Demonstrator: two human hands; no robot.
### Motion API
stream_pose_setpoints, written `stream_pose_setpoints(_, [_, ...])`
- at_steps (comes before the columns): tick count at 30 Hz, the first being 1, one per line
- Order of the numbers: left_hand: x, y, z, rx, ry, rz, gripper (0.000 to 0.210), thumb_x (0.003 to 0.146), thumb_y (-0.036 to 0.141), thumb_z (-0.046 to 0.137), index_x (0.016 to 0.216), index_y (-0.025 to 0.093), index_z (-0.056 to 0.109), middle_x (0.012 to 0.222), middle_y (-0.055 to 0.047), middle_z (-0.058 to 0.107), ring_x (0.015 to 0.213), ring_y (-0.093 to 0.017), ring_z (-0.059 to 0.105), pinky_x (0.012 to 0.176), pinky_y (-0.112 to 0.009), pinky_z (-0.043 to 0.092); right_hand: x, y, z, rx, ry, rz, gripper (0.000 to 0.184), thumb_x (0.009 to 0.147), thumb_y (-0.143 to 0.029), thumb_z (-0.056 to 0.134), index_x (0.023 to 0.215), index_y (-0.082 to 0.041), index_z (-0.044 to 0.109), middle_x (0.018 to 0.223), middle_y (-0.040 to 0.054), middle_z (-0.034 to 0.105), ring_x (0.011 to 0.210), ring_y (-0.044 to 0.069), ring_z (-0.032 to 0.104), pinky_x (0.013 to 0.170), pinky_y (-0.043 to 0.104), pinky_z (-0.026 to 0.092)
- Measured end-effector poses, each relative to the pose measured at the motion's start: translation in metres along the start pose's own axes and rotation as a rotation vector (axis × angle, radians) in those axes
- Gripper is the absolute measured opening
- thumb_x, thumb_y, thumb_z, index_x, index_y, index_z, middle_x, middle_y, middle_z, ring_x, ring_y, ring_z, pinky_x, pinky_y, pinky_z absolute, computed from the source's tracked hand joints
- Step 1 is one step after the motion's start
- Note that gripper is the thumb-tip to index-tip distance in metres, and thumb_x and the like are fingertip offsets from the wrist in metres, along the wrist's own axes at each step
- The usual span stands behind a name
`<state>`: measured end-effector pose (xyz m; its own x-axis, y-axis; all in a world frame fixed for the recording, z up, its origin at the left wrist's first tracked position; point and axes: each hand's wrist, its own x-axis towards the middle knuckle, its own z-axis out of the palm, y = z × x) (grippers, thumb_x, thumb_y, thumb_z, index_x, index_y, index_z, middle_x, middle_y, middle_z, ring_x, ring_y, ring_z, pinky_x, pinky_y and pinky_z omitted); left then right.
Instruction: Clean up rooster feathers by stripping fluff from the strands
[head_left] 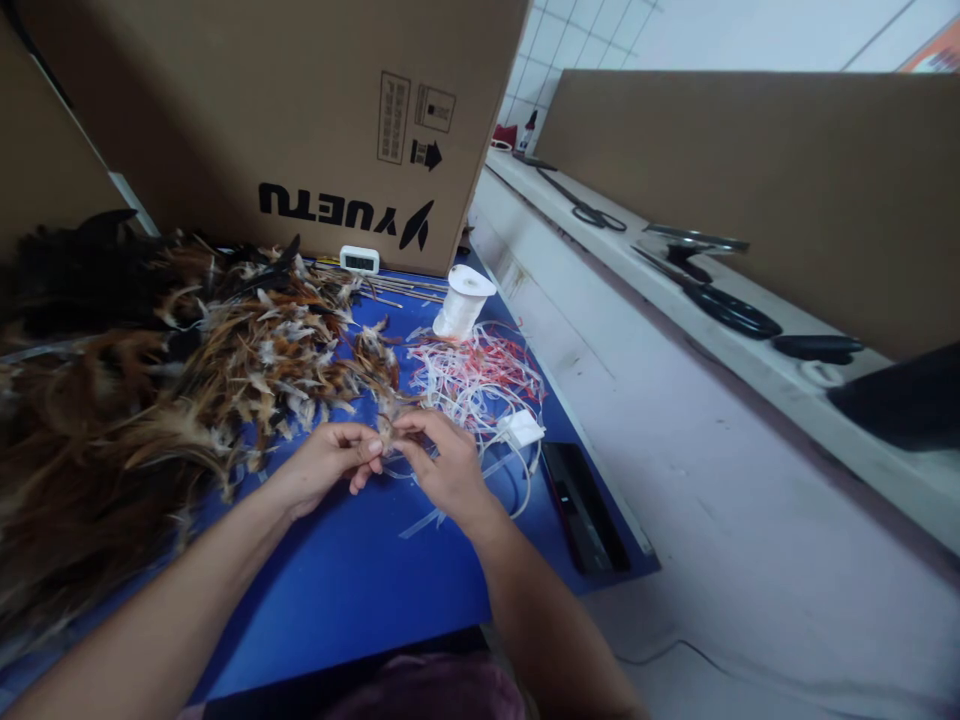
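Observation:
Over the blue table point(352, 590), my left hand point(330, 462) pinches the base of a small brown feather point(386, 425) between thumb and fingers. My right hand point(446, 465) meets it from the other side, thumb and forefinger closed at the same feather. Whether a thread also lies between the fingertips is too small to tell. Left of and beyond the hands spreads a large heap of brown, white and black feathers point(277, 350). A tangle of white and red strings point(480, 375) lies just past my right hand, with a white spool point(463, 300) standing behind it.
A white charger point(520, 429) with its cable and a dark phone point(585, 508) lie to the right. Behind stand a large cardboard box point(300, 110), a small digital display point(359, 260) and thin sticks point(405, 287). Scissors point(589, 212) rest on the ledge point(637, 240).

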<state>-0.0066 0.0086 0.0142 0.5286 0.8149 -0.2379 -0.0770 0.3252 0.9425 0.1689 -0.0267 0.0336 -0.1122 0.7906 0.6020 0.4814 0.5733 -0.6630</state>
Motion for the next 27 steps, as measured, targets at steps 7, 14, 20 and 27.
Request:
stream_pose_setpoints(7, [0.0004, 0.0016, 0.0017, -0.005, -0.002, 0.001, 0.029, 0.071, 0.038, 0.074, 0.062, 0.012, 0.065, 0.055, -0.001, 0.06, 0.04, -0.005, 0.047, 0.04, -0.018, 0.039, -0.0004, 0.0008, -0.0002, -0.016, -0.017, -0.02, 0.016, 0.084, -0.011, 0.056, 0.094, -0.022, 0.061, 0.089, 0.0015, 0.067, 0.083, 0.014, 0.063, 0.078, 0.028, 0.051])
stream_pose_setpoints(14, [-0.0015, 0.0036, 0.0023, -0.043, -0.007, 0.004, 0.027, 0.069, 0.036, 0.076, 0.064, 0.012, 0.065, 0.058, -0.002, 0.063, 0.04, -0.006, 0.048, 0.04, -0.018, 0.04, -0.0007, 0.0014, 0.0013, -0.002, -0.002, -0.033, 0.014, 0.085, -0.013, 0.057, 0.093, -0.023, 0.061, 0.087, 0.0015, 0.067, 0.083, 0.014, 0.063, 0.077, 0.028, 0.052])
stream_pose_setpoints(20, [-0.0014, 0.004, 0.0004, -0.07, -0.009, 0.037, 0.022, 0.07, 0.032, 0.075, 0.068, 0.013, 0.065, 0.059, 0.0, 0.063, 0.04, -0.005, 0.049, 0.04, -0.018, 0.04, -0.0004, 0.0026, 0.0017, -0.042, 0.034, -0.099, 0.018, 0.085, -0.013, 0.058, 0.099, -0.023, 0.061, 0.089, 0.0025, 0.068, 0.081, 0.015, 0.064, 0.075, 0.029, 0.053])
stream_pose_setpoints(27, [0.0015, 0.0032, -0.0009, -0.039, 0.008, 0.101, 0.021, 0.072, 0.032, 0.074, 0.069, 0.013, 0.066, 0.06, 0.0, 0.062, 0.041, -0.005, 0.05, 0.043, -0.019, 0.041, 0.0003, 0.0007, 0.0011, -0.042, 0.056, -0.08, 0.02, 0.082, -0.013, 0.06, 0.1, -0.023, 0.061, 0.091, 0.0024, 0.069, 0.082, 0.015, 0.064, 0.076, 0.03, 0.054])
